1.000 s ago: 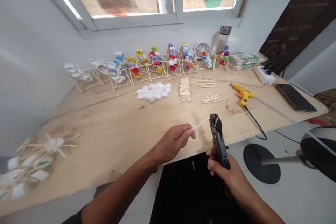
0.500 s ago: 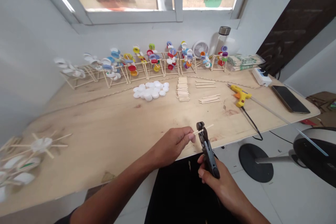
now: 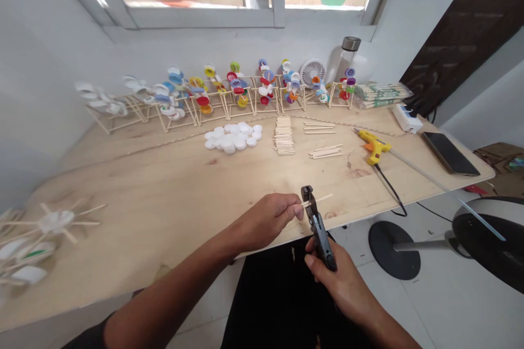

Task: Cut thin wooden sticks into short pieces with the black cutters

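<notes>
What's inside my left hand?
Your left hand pinches at least one thin wooden stick, reaching the tool in your right hand; whatever's under the curled fingers is covered.

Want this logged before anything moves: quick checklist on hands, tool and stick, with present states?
1. Wooden stick held by left hand: ok.
2. Plier-like tool held in right hand: ok.
3. Stick lies across the tool's head: ok.
4. Left fingertips safely clear of the jaws: cannot tell; they are very close.
5. Yellow glue gun apart from both hands: ok.
6. Glue gun cool: cannot tell.
</notes>
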`<action>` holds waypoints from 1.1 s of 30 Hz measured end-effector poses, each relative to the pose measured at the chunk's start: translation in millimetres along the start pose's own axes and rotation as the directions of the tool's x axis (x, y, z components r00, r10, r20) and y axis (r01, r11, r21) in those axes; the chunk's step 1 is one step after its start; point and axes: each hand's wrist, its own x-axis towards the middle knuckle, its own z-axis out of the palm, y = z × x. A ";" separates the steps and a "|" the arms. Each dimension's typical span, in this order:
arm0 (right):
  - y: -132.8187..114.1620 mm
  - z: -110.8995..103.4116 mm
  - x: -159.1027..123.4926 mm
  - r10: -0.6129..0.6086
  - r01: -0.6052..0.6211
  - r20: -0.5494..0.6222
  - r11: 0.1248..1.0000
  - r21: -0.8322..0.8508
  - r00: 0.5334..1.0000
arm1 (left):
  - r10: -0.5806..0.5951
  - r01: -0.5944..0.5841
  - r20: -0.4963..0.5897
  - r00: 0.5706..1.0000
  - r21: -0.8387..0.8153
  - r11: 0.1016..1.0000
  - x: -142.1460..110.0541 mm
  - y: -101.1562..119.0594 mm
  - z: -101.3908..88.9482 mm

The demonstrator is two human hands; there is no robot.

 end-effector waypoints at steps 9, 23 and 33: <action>3.4 1.6 4.3 -0.010 0.010 -0.016 0.999 -0.044 1.000 | -0.012 0.012 -0.005 1.000 -0.038 0.999 1.5 -1.9 -0.3; 2.1 3.2 3.6 -0.018 0.014 -0.035 0.995 -0.101 0.999 | -0.022 0.036 0.093 0.995 -0.150 0.988 5.7 -9.3 -2.2; 4.2 3.8 3.0 0.014 -0.016 -0.022 0.994 -0.109 1.000 | -0.008 0.017 0.099 0.995 -0.090 0.996 5.0 -8.9 -2.9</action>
